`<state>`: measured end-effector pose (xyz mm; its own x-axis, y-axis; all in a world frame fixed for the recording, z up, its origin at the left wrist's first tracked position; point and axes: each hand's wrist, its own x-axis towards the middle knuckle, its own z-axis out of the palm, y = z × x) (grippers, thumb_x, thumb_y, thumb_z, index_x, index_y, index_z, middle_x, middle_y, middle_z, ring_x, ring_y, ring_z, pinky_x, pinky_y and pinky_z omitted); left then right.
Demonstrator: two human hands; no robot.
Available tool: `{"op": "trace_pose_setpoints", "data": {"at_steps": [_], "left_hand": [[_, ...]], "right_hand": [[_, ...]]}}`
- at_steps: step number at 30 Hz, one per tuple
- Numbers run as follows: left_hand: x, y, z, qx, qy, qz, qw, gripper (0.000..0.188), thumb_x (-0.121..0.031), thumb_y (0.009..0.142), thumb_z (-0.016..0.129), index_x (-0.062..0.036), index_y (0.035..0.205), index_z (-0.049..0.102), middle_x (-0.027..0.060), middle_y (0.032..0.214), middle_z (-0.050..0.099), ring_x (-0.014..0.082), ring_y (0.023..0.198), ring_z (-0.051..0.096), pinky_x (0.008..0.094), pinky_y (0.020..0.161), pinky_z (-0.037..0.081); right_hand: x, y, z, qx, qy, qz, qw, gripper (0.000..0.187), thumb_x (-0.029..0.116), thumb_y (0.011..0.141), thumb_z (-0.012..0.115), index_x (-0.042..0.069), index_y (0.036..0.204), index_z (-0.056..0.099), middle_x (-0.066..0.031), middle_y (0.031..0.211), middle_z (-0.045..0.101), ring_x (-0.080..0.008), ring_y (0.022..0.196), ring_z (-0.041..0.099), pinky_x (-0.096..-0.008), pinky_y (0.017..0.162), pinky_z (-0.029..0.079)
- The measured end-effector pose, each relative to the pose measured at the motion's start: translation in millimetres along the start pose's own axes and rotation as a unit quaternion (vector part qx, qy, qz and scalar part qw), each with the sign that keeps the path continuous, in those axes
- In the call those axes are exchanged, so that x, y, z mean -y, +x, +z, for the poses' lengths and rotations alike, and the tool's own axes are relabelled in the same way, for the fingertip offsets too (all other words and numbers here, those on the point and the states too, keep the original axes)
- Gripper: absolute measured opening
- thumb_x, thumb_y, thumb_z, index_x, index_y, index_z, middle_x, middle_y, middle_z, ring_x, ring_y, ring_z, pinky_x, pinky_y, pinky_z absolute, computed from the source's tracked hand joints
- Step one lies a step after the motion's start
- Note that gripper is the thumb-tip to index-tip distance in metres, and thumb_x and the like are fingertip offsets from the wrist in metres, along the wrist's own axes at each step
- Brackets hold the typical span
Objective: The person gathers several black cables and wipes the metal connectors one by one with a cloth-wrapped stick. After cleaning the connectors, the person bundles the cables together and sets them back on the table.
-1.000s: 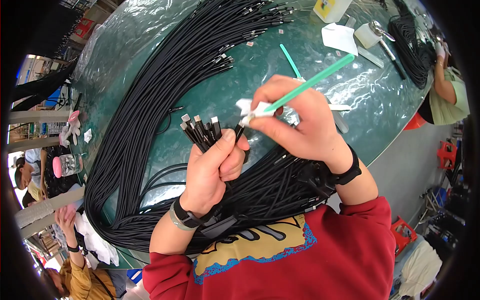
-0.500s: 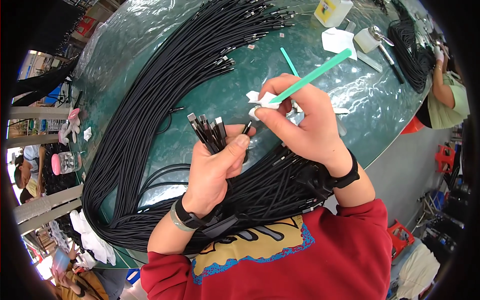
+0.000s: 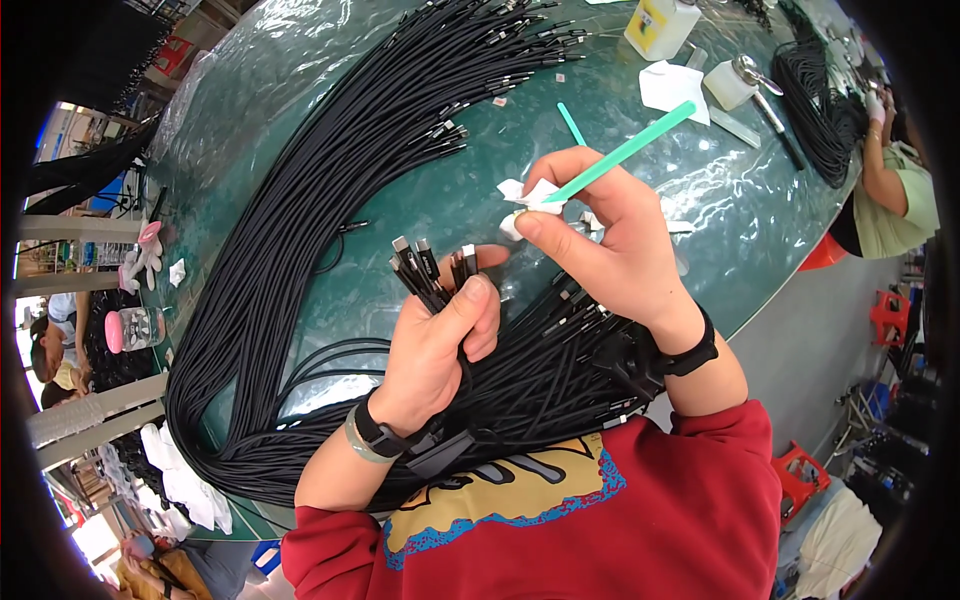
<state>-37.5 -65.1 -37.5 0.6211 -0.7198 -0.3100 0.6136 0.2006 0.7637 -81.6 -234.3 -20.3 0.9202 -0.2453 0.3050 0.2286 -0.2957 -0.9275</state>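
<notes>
My left hand [image 3: 440, 345] grips a small bunch of black cable ends [image 3: 425, 265], their metal plugs pointing up and away from me. My right hand [image 3: 610, 240] holds a long teal swab stick [image 3: 625, 150] with a scrap of white wipe [image 3: 530, 192] pinched at its lower end, a little right of the plugs and apart from them. A large fan of black cables [image 3: 330, 190] lies across the green table [image 3: 420, 150] and loops back under both my wrists.
At the table's far right stand a white squeeze bottle [image 3: 660, 25], a white dispenser [image 3: 735, 80], a loose wipe [image 3: 670, 85] and a spare teal stick [image 3: 571, 122]. Another person [image 3: 895, 170] works a second cable bundle [image 3: 815, 90]. Red stools [image 3: 885, 315] stand on the floor.
My right hand with the swab and wipe has lifted slightly away from the plug ends. My left hand keeps its grip on the cable bunch, shifted a little.
</notes>
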Motion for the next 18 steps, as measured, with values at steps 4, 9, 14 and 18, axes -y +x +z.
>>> {"op": "trace_pose_setpoints", "data": {"at_steps": [4, 9, 14, 18], "left_hand": [[-3, 0, -4, 0.001, -0.034, -0.004, 0.999, 0.028, -0.018, 0.086, 0.050, 0.0026, 0.104, 0.050, 0.0022, 0.065, 0.048, 0.0054, 0.050, 0.034, 0.0191, 0.043, 0.025], [-8, -2, 2, -0.023, -0.021, -0.008, 0.999, 0.023, -0.015, 0.084, 0.050, 0.0032, 0.099, 0.052, 0.0011, 0.060, 0.045, 0.0041, 0.046, 0.030, 0.0187, 0.041, 0.022], [-4, -2, -2, -0.024, 0.011, -0.019, 0.999, 0.021, -0.012, 0.083, 0.051, 0.0041, 0.097, 0.053, -0.0010, 0.056, 0.042, 0.0032, 0.044, 0.027, 0.0184, 0.039, 0.019], [0, -2, -4, -0.043, 0.014, -0.026, 0.999, 0.023, -0.011, 0.082, 0.052, 0.0049, 0.099, 0.054, -0.0032, 0.055, 0.040, 0.0026, 0.043, 0.026, 0.0183, 0.039, 0.018]], "right_hand": [[-2, 1, 1, 0.006, 0.038, 0.048, 0.998, 0.017, 0.003, 0.075, 0.062, 0.000, 0.090, 0.053, -0.0016, 0.085, 0.054, -0.0085, 0.079, 0.051, -0.0226, 0.071, 0.042], [-2, 0, 5, 0.000, 0.023, 0.033, 0.999, 0.016, 0.001, 0.075, 0.061, 0.001, 0.089, 0.053, -0.0012, 0.083, 0.055, -0.0081, 0.076, 0.052, -0.0224, 0.068, 0.043], [-2, -3, 12, 0.025, -0.015, -0.015, 0.999, 0.017, 0.000, 0.072, 0.062, 0.002, 0.087, 0.054, -0.0026, 0.078, 0.056, -0.0095, 0.068, 0.054, -0.0216, 0.060, 0.043], [-4, 0, 13, 0.011, -0.030, -0.031, 0.999, 0.017, 0.000, 0.070, 0.064, 0.003, 0.085, 0.055, -0.0040, 0.075, 0.056, -0.0109, 0.064, 0.054, -0.0208, 0.056, 0.042]]}}
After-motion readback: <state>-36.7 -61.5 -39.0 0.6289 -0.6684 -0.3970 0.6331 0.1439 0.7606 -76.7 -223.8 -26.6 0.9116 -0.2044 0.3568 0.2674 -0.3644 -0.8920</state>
